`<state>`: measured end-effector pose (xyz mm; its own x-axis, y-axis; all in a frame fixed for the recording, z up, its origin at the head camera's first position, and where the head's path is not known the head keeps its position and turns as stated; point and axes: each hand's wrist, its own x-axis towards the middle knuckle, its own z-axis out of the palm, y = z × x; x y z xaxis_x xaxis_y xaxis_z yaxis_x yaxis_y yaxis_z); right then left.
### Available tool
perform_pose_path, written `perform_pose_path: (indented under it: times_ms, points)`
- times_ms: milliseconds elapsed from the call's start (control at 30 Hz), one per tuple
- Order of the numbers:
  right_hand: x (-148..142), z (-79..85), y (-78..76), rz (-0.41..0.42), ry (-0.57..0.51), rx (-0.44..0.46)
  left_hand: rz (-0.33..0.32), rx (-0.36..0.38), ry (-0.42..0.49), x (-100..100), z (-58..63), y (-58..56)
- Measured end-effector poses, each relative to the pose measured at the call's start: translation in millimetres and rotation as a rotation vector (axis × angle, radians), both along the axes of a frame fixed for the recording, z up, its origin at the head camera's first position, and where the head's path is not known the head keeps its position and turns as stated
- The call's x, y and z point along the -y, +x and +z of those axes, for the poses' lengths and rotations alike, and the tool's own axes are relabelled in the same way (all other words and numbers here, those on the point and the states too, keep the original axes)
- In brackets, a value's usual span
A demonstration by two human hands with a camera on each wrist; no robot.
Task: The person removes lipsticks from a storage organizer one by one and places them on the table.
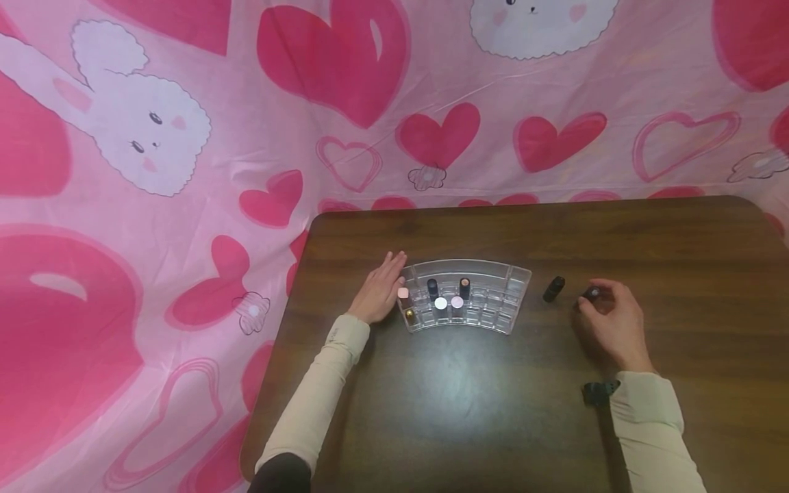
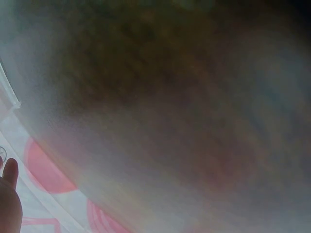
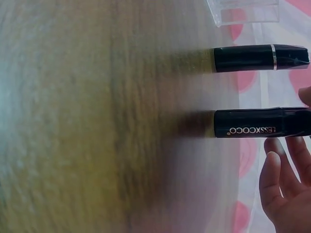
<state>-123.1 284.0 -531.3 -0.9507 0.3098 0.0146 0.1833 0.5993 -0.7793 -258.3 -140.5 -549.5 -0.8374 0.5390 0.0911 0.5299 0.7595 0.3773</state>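
A clear curved lipstick organizer (image 1: 487, 274) lies on the table. My left hand (image 1: 377, 291) rests at its left end with the fingers straight; the left wrist view is mostly blurred. My right hand (image 1: 616, 318) holds a black lipstick tube (image 3: 245, 123) with pale lettering, thumb on one side and fingers on the other. That tube stands upright, its base right at the tabletop. To its left stands another black lipstick tube (image 1: 554, 289), with a silver band round it in the right wrist view.
Several lipsticks stand in the organizer: a white-topped one (image 1: 440, 304), a pale pink-topped one (image 1: 457, 302), black ones and a gold-topped one (image 1: 409, 315). The brown wooden table (image 1: 450, 418) meets a pink heart-patterned cloth (image 1: 444, 82) at its back and left edges.
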Motion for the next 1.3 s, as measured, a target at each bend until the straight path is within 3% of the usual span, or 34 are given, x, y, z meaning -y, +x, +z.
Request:
perform_pose_path:
  times_ms: [500,700,867,1100,1300]
  points:
    - [1,20.9,2.8,-0.086,-0.052,0.026,0.013,0.002,-0.003,0,1.6,1.4]
    - [4,26.6,-0.7,-0.188,-0.039,-0.028,0.013,0.012,0.002,-1,1.8,1.3]
    - [10,31.2,-1.8,-0.255,-0.071,-0.125,0.012,0.020,0.005,-1,1.6,1.6]
    - [23,42.9,-2.5,-0.210,-0.095,-0.342,0.023,0.017,0.000,-1,0.6,1.6]
    - [37,50.1,-2.8,-0.129,-0.106,-0.365,0.018,0.017,-0.011,-1,1.7,2.0]
